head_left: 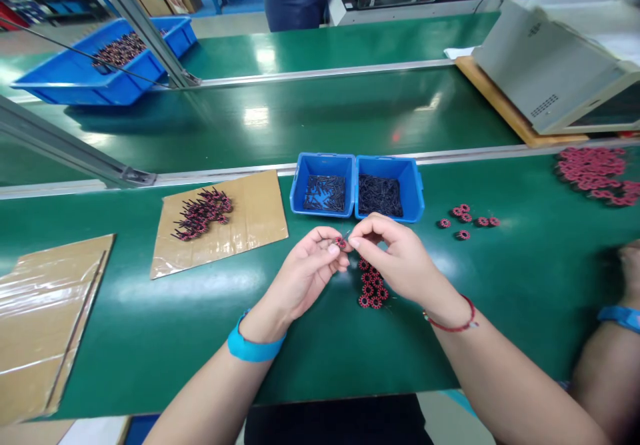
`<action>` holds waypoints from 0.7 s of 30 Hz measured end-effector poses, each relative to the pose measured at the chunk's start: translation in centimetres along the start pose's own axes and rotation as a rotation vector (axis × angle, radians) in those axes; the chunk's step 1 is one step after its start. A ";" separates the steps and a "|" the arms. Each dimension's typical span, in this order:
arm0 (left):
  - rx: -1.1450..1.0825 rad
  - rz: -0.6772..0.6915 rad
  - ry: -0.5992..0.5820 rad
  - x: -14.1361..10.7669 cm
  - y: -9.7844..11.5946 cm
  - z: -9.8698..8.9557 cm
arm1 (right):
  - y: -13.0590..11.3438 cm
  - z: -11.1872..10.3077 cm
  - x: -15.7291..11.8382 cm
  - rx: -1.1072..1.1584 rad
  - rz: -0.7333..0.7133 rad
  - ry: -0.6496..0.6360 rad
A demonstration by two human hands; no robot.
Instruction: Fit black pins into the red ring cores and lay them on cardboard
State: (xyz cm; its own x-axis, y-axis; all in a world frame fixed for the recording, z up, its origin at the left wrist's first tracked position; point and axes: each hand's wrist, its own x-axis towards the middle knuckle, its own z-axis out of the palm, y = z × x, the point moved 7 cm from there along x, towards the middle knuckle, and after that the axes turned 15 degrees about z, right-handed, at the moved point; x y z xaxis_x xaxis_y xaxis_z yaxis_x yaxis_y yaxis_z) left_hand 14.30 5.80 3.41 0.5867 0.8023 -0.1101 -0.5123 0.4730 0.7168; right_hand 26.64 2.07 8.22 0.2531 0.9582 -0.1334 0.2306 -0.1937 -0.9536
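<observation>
Both forearms are bare, with no sleeves in view. The left hand (305, 271) has a bright blue band (253, 346) snug around its wrist. The right hand (400, 258) wears a thin red string bracelet (453, 321) on its wrist.

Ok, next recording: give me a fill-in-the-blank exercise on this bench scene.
1. Both hands pinch one small red wound ring above the ___ conveyor belt.
2. Two small ___ plastic bins sit side by side beyond the hands.
3. The left wrist wears a ___ band.

Missing: green; blue; blue
</observation>
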 end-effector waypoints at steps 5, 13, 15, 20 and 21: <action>0.037 0.011 0.027 0.2 0.0 -0.5 | -0.4 -3.0 -0.1 0.054 -0.086 0.232; 0.022 -0.064 -0.065 -0.2 -0.3 0.2 | 1.3 -1.6 1.1 0.078 0.048 -0.064; 0.021 -0.063 -0.073 -0.3 -0.4 0.3 | 1.2 -0.8 0.8 0.074 0.046 -0.154; 0.047 -0.049 -0.064 -0.2 -0.4 0.2 | 0.9 0.3 0.6 0.114 0.002 -0.203; 0.056 -0.051 -0.062 -0.2 -0.4 0.2 | 1.0 0.5 0.6 0.129 0.002 -0.198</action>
State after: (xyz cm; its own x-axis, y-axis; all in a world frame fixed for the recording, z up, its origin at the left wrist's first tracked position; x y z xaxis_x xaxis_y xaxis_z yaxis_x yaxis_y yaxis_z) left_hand 14.50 5.39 3.23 0.6498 0.7527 -0.1059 -0.4456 0.4900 0.7492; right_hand 26.58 2.57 7.03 0.0614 0.9829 -0.1737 0.1053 -0.1795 -0.9781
